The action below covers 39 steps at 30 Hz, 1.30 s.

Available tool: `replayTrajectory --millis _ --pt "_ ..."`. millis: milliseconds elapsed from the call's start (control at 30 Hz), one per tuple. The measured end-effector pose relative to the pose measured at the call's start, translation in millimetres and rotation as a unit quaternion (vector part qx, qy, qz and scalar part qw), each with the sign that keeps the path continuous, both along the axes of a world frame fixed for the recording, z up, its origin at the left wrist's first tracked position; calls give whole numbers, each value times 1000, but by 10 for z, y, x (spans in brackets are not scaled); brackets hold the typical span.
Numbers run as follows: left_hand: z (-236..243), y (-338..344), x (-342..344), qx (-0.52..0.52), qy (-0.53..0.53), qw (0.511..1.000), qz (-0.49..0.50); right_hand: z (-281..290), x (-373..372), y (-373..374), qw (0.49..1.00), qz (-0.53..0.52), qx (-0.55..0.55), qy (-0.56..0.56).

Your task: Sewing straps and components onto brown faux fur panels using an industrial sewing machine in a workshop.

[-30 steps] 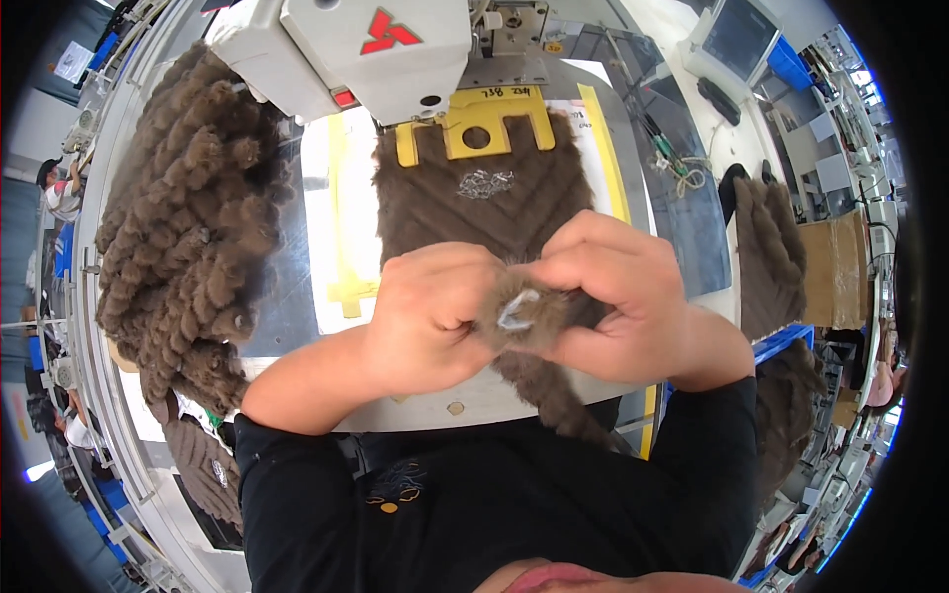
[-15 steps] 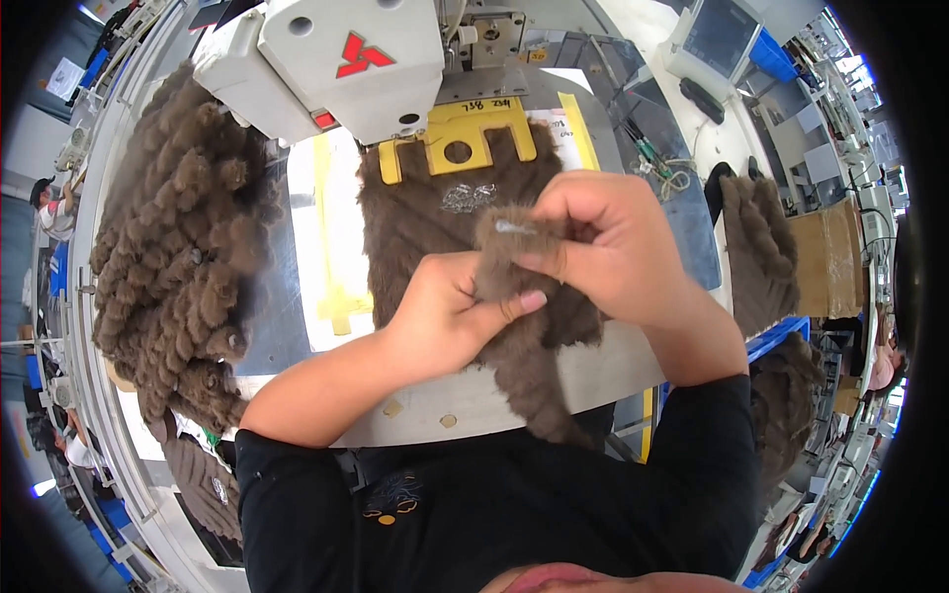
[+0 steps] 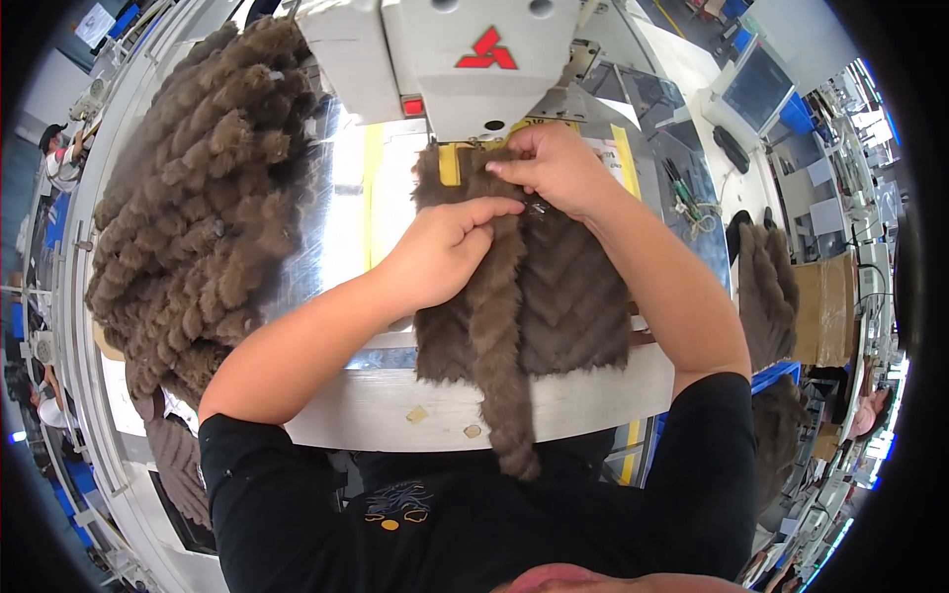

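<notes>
A long brown fur strip (image 3: pixel 504 326) lies lengthwise over a brown fur panel (image 3: pixel 578 296), its lower end hanging past the table's front edge. My right hand (image 3: pixel 563 170) pinches the strip's far end beside a yellow template (image 3: pixel 451 166), which is mostly covered. My left hand (image 3: pixel 440 252) is closed at the strip's left side, index finger stretched across it and pressing; the thumb is hidden. Small shiny clear pieces (image 3: pixel 539 209) show on the panel under my right wrist. Right behind my hands stands the white head of a sewing machine (image 3: pixel 474 69).
A big pile of brown fur (image 3: pixel 213 188) fills the left side. At the right are a screen (image 3: pixel 756 89), thread snips (image 3: pixel 682 188), more fur pieces (image 3: pixel 769 287) and a cardboard box (image 3: pixel 825 311). The table's front edge (image 3: pixel 395 430) is close to my body.
Both hands have moved away from me toward the machine. The strip, earlier held up and bunched between them, is now laid straight along the panel. The whole view has shifted.
</notes>
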State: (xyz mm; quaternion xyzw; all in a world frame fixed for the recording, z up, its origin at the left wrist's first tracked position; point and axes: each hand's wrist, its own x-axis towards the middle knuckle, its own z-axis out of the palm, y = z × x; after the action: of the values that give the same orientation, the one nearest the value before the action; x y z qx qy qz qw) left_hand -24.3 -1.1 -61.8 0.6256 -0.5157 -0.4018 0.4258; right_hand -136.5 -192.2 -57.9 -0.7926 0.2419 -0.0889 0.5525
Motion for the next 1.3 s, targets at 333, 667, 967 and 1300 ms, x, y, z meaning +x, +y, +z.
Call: replayTrajectory --millis 333,667,967,1300 --pt "-120 32 248 -166 -431 886 -38 -184 227 70 968 -28 -248 -41" --pt "-98 -2 239 -167 -551 817 -23 -76 264 -19 973 -46 -227 21" --pt "-123 -125 253 -152 -600 785 -11 -53 332 -89 958 -8 -288 3" --pt "-141 -243 285 -195 -606 771 -8 288 331 -10 983 -7 -161 93"
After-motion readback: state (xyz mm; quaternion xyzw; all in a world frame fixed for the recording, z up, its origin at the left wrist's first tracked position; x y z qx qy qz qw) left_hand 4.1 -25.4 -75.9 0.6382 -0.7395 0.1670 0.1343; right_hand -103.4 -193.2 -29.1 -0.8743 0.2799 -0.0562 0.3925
